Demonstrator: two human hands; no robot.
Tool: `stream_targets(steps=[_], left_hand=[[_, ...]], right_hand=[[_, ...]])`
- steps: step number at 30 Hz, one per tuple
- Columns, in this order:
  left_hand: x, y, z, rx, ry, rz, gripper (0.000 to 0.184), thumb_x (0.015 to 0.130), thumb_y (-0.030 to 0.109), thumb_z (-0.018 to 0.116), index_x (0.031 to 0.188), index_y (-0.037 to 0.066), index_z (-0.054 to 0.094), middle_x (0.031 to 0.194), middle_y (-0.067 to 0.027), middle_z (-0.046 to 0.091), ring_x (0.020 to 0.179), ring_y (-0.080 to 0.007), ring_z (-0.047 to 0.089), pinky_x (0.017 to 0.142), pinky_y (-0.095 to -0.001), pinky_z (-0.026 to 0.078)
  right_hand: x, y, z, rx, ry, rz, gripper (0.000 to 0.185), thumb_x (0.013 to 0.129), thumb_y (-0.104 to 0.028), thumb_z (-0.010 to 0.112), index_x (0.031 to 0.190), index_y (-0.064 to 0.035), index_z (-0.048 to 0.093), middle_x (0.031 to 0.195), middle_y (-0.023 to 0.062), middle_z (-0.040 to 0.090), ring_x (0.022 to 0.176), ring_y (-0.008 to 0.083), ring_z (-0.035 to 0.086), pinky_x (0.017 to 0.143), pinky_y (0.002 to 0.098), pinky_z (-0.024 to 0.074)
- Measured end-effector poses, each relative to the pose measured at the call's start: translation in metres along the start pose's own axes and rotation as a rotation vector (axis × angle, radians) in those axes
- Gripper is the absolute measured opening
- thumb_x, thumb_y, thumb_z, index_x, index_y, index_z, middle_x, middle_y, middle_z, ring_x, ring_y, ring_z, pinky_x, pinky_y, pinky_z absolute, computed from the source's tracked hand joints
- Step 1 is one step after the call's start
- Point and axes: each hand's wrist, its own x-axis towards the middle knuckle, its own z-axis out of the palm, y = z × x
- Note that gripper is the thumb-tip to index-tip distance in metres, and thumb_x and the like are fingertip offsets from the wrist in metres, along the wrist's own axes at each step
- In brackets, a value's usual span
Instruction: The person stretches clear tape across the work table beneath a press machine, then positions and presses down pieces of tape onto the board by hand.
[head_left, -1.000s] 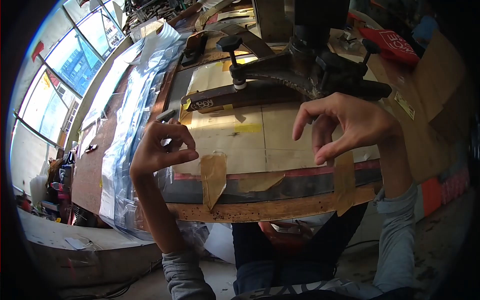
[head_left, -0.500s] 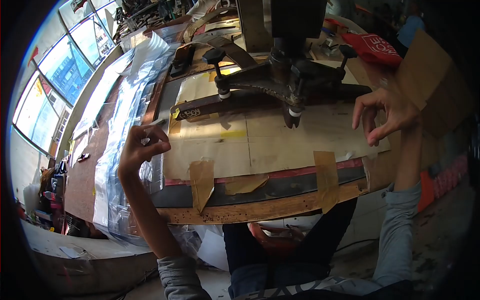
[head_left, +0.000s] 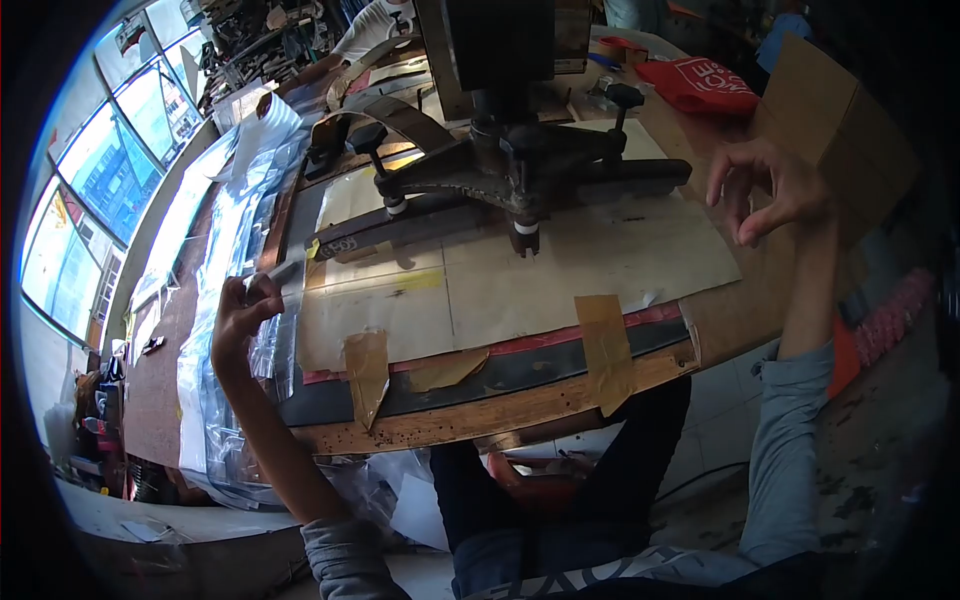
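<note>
My left hand (head_left: pixel 243 318) is raised near the left edge of the work board, thumb and fingers curled together in a ring. Nothing shows in its grip. Over on the right, my right hand (head_left: pixel 775 195) hangs in the air beyond the board's corner. Its thumb and a finger curve toward each other, the index finger held a little apart, with nothing visible between them. Between my hands lies a cream sheet (head_left: pixel 520 300), held along its front edge by brown tape (head_left: pixel 604 350). A dark metal press head (head_left: pixel 520 180) with several knobbed arms stands over the sheet.
Clear plastic sheeting (head_left: pixel 215 350) covers the left side beside the windows. A red bag (head_left: pixel 698 88) and an open cardboard box (head_left: pixel 815 110) sit at the back right. The wooden front edge (head_left: pixel 480 415) is just above my legs. Another person's light sleeve (head_left: pixel 375 30) shows behind.
The view has turned, so the press and board sit farther left in it. My left hand has shifted slightly left and down, my right hand slightly up. Both keep their curled shape.
</note>
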Motion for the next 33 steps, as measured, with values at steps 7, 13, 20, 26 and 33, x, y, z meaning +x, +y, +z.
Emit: stream_targets(steps=[7,13,20,26,33], left_hand=[[-0.008,-0.002,-0.008,-0.026,0.049,-0.042,0.029,0.061,0.024,0.078,0.070,0.005,0.058,0.061,0.0032,0.052,0.049,-0.0019,0.039,0.046,-0.0187,0.028],[-0.005,-0.006,-0.013,0.023,-0.036,-0.045,0.027,0.062,0.024,0.076,0.066,0.004,0.059,0.060,0.0022,0.053,0.051,-0.0035,0.044,0.046,-0.0200,0.029],[-0.007,-0.002,-0.008,0.025,-0.102,-0.049,0.026,0.062,0.025,0.075,0.063,0.004,0.060,0.059,0.0009,0.056,0.047,-0.0026,0.044,0.042,-0.0193,0.028],[-0.006,0.012,-0.009,0.259,-0.252,-0.194,0.020,0.066,0.021,0.076,0.069,0.003,0.067,0.060,-0.0004,0.061,0.045,-0.0021,0.045,0.038,-0.0193,0.030],[0.006,0.014,0.010,0.593,-0.559,-0.285,0.020,0.074,0.022,0.075,0.081,0.004,0.072,0.058,-0.0031,0.063,0.045,-0.0067,0.055,0.044,-0.0226,0.042]], right_hand=[[-0.024,0.013,0.004,0.078,0.219,-0.004,0.039,0.066,-0.012,0.081,0.093,-0.0003,0.055,0.069,0.0061,0.064,0.063,0.0115,0.064,0.056,0.0217,0.0487],[-0.031,0.025,0.013,0.125,0.279,-0.014,0.038,0.066,-0.011,0.081,0.091,0.0001,0.055,0.070,0.0052,0.063,0.063,0.0113,0.063,0.057,0.0229,0.0485],[-0.028,0.041,0.014,0.192,0.282,0.016,0.044,0.063,-0.014,0.084,0.091,-0.0003,0.053,0.064,0.0069,0.062,0.054,0.0125,0.061,0.049,0.0226,0.0477],[-0.017,0.059,0.014,0.286,0.149,0.105,0.039,0.070,-0.007,0.078,0.097,0.0010,0.050,0.067,0.0102,0.064,0.059,0.0146,0.064,0.052,0.0243,0.0493],[0.023,0.110,0.021,0.151,-0.053,0.348,0.037,0.073,-0.012,0.077,0.096,0.0021,0.052,0.071,0.0111,0.066,0.059,0.0140,0.065,0.054,0.0246,0.0511]])
